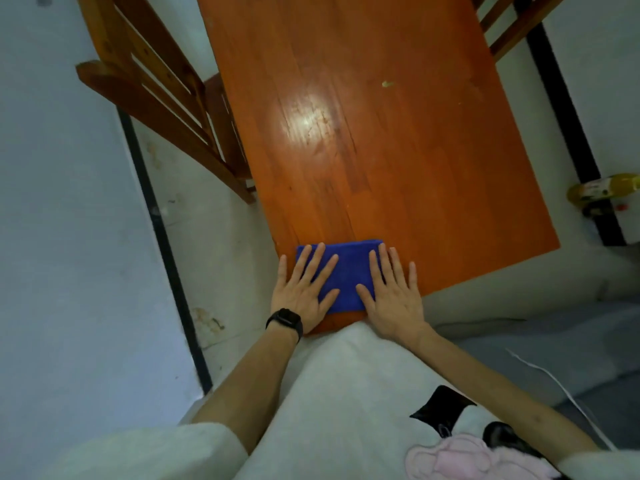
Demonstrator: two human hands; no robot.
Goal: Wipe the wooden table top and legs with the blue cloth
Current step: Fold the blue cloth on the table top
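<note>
We see the wooden table [381, 133] running long and away from both hands, its long axis pointing straight ahead of them, most of the top lying beyond the fingertips. A wooden chair [156, 109] sits well off to the left of the left hand, and part of a second chair [509, 26] is far ahead and right. The blue cloth [343, 275], folded into a flat rectangle, lies at the near edge of the table, its long side across our reach, directly under and between the two hands. Left hand [304, 289] lies flat on the cloth's left end, fingers straight and spread, gripping nothing, just pressing; a dark watch [285, 322] is on that wrist. Right hand [391, 292] is the same on the right end: flat, fingers straight, no grip closed on anything. Both hands look equally near the cloth.

We judge the coming move is a push forward along the table's length, so the unwiped surface lies ahead of the fingers. A pale speck [388, 84] sits far ahead, slightly right. A yellow bottle [602, 188] is on the floor off to the right; its label is too blurred to read. No legible writing anywhere.
</note>
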